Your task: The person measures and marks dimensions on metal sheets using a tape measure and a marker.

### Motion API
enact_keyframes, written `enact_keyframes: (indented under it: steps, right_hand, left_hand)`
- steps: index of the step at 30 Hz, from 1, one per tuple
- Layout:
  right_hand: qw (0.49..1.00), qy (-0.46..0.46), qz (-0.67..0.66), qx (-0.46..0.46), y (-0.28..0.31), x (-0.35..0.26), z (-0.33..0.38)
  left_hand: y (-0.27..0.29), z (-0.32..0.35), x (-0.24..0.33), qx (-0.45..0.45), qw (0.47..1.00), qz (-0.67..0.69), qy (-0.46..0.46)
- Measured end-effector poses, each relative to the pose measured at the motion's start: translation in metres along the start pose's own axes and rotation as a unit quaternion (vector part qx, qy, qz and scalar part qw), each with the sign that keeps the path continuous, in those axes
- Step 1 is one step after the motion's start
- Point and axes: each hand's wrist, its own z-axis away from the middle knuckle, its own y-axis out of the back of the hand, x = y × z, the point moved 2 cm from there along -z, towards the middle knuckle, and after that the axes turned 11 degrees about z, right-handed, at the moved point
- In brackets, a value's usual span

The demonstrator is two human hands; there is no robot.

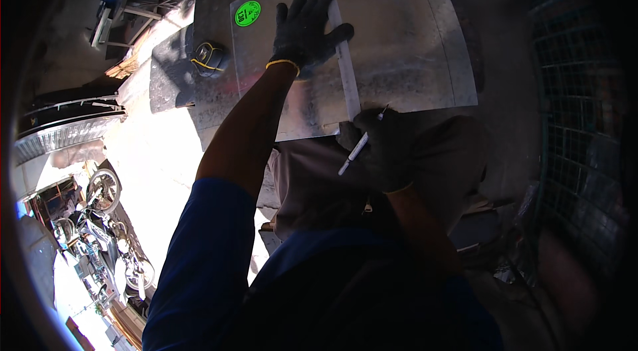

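Observation:
My left hand, in a dark glove, lies flat with fingers spread on a metal straightedge that runs down a shiny metal sheet. My right hand, also gloved, grips a thin white scriber or pen at the near edge of the sheet, its tip close to the lower end of the straightedge. Two round green stickers sit on the sheets at the far left.
A black and yellow tape measure lies on the sheets left of my left arm. More sheet metal is stacked beneath. A wire mesh panel stands at the right. Motorbikes are parked in sunlight far left.

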Motion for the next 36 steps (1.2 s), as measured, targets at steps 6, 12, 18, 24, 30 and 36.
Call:
enact_keyframes:
  steps: [6, 12, 18, 24, 30, 36]
  right_hand:
    - [0.998, 0.021, 0.049, 0.013, 0.004, -0.005, -0.004]
    - [0.998, 0.021, 0.04, -0.036, 0.011, -0.007, -0.008]
    - [0.997, 0.001, 0.039, -0.067, 0.012, -0.01, -0.01]
    - [0.997, 0.024, 0.055, -0.05, 0.012, -0.011, -0.009]
    - [0.998, -0.023, -0.009, -0.064, 0.006, -0.005, -0.001]
    - [0.997, 0.055, 0.047, 0.033, 0.002, 0.001, 0.004]
  left_hand:
    - [0.002, 0.0, 0.001, -0.004, 1.0, 0.004, 0.001]
    - [0.005, -0.001, 0.003, 0.012, 1.0, -0.003, -0.012]
    - [0.004, -0.003, 0.002, -0.005, 1.0, 0.024, -0.006]
    - [0.001, -0.003, 0.0, -0.004, 1.0, 0.024, -0.004]
    - [0.001, -0.003, -0.001, -0.002, 1.0, 0.021, -0.008]
    - [0.001, -0.002, 0.0, 0.008, 1.0, 0.01, -0.015]
